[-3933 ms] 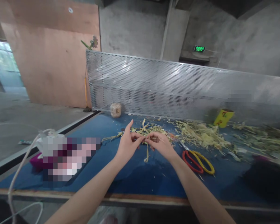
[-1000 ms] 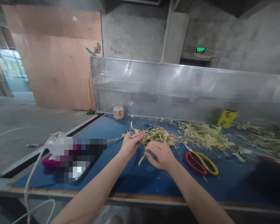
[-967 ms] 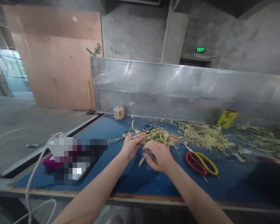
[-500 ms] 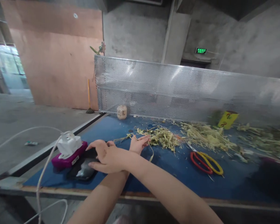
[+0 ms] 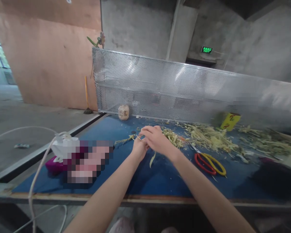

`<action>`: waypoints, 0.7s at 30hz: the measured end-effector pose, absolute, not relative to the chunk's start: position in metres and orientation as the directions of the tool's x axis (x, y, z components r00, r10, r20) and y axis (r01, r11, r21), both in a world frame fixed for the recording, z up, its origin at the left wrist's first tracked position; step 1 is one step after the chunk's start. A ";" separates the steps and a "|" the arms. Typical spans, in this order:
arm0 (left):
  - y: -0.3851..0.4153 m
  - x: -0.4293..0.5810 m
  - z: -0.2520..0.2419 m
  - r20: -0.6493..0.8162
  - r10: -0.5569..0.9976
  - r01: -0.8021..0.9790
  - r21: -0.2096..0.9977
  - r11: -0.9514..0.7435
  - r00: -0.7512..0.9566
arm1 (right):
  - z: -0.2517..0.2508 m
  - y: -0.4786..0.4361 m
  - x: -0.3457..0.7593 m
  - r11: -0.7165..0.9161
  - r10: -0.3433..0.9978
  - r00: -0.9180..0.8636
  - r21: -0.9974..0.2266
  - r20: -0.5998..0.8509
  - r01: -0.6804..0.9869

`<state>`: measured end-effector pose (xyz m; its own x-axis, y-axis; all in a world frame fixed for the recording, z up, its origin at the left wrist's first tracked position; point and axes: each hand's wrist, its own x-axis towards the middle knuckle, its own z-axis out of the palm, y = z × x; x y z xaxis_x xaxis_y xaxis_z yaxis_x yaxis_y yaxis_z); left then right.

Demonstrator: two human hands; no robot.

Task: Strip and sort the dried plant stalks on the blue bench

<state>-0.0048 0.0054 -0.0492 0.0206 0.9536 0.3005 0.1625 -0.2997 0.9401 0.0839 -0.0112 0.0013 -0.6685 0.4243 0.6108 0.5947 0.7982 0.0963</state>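
Observation:
Over the middle of the blue table, my two hands meet. My left hand [image 5: 140, 148] is closed, with a thin pale plant strip [image 5: 152, 160] hanging below it. Reaching across from the right, my right hand [image 5: 156, 138] has its fingers bent and brought together at the left fingertips; what lies between them is too small to make out. Just behind my right hand lies a heap of shredded, pale green plant strips [image 5: 172, 137], partly covered by it. Red-and-yellow-handled scissors [image 5: 210, 164] rest to the right.
At left are a purple tissue box [image 5: 54, 164] and a pixelated patch over the phone. A jar [image 5: 123, 112] stands at the back by the perforated metal screen [image 5: 145, 84]. More plant strips [image 5: 208, 137], a yellow box [image 5: 230, 121] and a dark bundle [image 5: 277, 178] lie right.
My right hand has left the phone at the left, uncrossed from my left arm and come to my left hand. The phone area is now pixelated. The view has shifted slightly.

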 end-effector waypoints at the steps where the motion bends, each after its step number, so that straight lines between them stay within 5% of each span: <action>1: 0.005 -0.005 -0.048 0.274 0.962 0.107 0.956 -0.273 0.008 | -0.002 -0.008 0.101 0.773 0.430 -0.667 0.135 0.608 0.620; 4: 0.002 -0.007 -0.044 0.157 0.988 -0.268 0.951 -0.154 -0.013 | -0.014 -0.006 0.132 0.751 0.395 -0.678 0.208 0.619 0.627; 9: -0.001 -0.008 -0.041 0.045 0.999 -0.558 0.829 -0.029 0.015 | -0.024 -0.008 0.131 0.795 0.327 -0.702 0.218 0.633 0.566; 16: -0.002 -0.006 -0.039 0.065 0.996 -0.657 0.754 -0.005 0.067 | -0.027 -0.005 0.143 0.724 0.520 -0.485 -0.061 0.703 0.687; 21: -0.004 -0.005 -0.040 0.125 0.987 -0.570 0.820 -0.043 0.104 | -0.026 -0.002 0.150 0.625 0.638 -0.374 -0.169 0.673 0.762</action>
<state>-0.0048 -0.0041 -0.0396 0.1040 0.9867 0.1246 -0.5703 -0.0435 0.8203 0.1498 -0.0021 -0.0259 -0.3741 0.6382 0.6729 0.7618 0.6252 -0.1694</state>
